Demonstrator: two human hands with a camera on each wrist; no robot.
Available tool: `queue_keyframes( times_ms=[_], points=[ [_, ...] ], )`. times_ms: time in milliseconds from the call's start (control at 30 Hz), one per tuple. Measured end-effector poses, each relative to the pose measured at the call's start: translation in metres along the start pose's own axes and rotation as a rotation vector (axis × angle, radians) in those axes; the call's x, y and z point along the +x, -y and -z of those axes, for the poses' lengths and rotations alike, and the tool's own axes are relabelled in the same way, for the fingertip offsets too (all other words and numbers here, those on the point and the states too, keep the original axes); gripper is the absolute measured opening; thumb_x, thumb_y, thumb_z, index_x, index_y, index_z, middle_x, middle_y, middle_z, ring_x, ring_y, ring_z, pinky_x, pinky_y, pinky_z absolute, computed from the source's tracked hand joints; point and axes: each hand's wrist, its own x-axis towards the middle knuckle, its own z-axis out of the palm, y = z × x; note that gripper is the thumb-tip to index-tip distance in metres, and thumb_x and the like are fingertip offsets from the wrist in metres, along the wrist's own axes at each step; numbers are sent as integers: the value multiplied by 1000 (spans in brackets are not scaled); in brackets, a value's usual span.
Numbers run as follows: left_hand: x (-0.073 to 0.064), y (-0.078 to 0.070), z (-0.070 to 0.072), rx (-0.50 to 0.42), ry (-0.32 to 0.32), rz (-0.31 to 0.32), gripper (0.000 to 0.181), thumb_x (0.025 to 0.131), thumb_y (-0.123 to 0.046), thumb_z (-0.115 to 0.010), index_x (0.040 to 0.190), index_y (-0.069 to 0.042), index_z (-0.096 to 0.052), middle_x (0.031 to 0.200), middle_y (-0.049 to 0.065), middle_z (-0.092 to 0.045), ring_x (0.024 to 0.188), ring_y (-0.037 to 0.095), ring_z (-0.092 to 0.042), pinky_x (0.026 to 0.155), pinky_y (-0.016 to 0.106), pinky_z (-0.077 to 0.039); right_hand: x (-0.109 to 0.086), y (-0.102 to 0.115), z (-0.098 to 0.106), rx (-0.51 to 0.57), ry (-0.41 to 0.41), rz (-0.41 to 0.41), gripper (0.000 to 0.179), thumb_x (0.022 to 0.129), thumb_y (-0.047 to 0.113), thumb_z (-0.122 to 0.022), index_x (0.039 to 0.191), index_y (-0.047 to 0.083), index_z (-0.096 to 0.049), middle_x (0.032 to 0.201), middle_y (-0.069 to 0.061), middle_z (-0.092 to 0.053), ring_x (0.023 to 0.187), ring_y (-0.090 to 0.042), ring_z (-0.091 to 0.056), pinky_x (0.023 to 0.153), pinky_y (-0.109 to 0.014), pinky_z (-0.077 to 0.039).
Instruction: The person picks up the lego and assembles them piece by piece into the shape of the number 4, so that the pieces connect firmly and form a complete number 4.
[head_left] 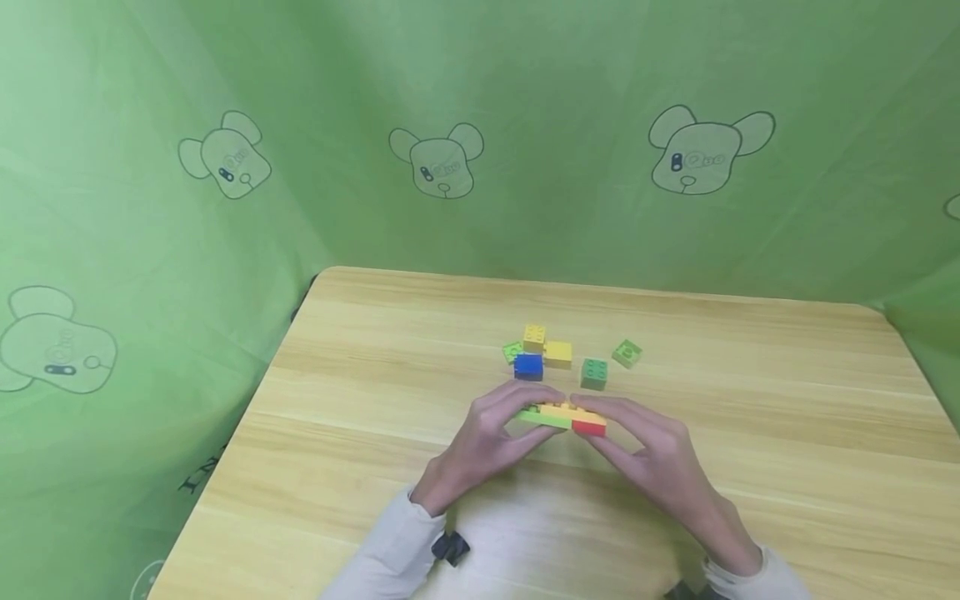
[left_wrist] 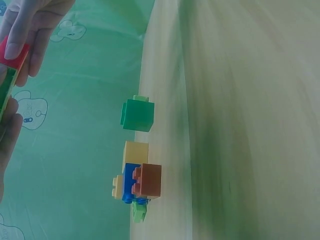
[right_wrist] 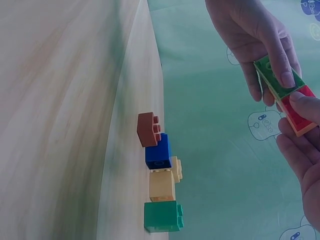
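Both hands hold one small assembly of toy building bricks above the table. In the head view, a light green brick (head_left: 553, 422) and a red brick (head_left: 588, 427) lie end to end beneath a yellow-orange brick (head_left: 576, 412). My left hand (head_left: 486, 433) pinches the green end between thumb and fingers. At the red end my right hand (head_left: 662, 457) does the same, its thumb below and fingers on top. The right wrist view shows the undersides of the green brick (right_wrist: 272, 75) and the red brick (right_wrist: 298, 116), a thumb pressed on each.
Beyond the hands lie loose bricks: blue (head_left: 528, 367), two yellow (head_left: 558, 354), dark green (head_left: 594, 373) and light green (head_left: 627, 353). Another light green brick (head_left: 513, 352) sits at their left. A brown brick (right_wrist: 146, 129) beside the blue one shows in the wrist views.
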Motion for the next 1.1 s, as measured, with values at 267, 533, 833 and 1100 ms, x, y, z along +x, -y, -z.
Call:
queue_keyframes(
  times_ms=[267, 533, 833, 1100],
  points=[
    [0, -1, -1, 6, 9, 9, 40, 83, 2, -84, 120, 4, -67, 119, 15, -73, 114, 22, -69, 103, 25, -54, -2, -2, -1, 3, -8, -5, 47, 103, 42, -63, 113, -2, -76, 111, -16, -77, 120, -1, -64, 99, -18, -52],
    [0, 1, -1, 15, 2, -7, 42, 83, 4, -83, 121, 5, -66, 120, 16, -72, 114, 24, -70, 103, 26, -54, -2, -3, -1, -1, -8, -18, 45, 103, 41, -64, 113, -1, -76, 110, -15, -77, 119, -1, -64, 99, -17, -52],
    [0, 3, 1, 21, -11, -1, 42, 84, 5, -82, 122, 6, -65, 120, 18, -72, 113, 25, -70, 103, 26, -55, -3, -3, 5, -35, 8, -71, 48, 103, 45, -62, 116, 1, -76, 113, -14, -77, 119, 0, -64, 99, -16, -52],
    [-3, 7, 6, -3, -32, -2, 51, 84, -5, -85, 128, 6, -62, 125, 20, -69, 119, 24, -67, 98, 28, -58, -3, -7, 5, -57, -36, -53, 50, 102, 46, -63, 111, -2, -77, 108, -15, -77, 120, 3, -62, 98, -15, -51]
  ],
)
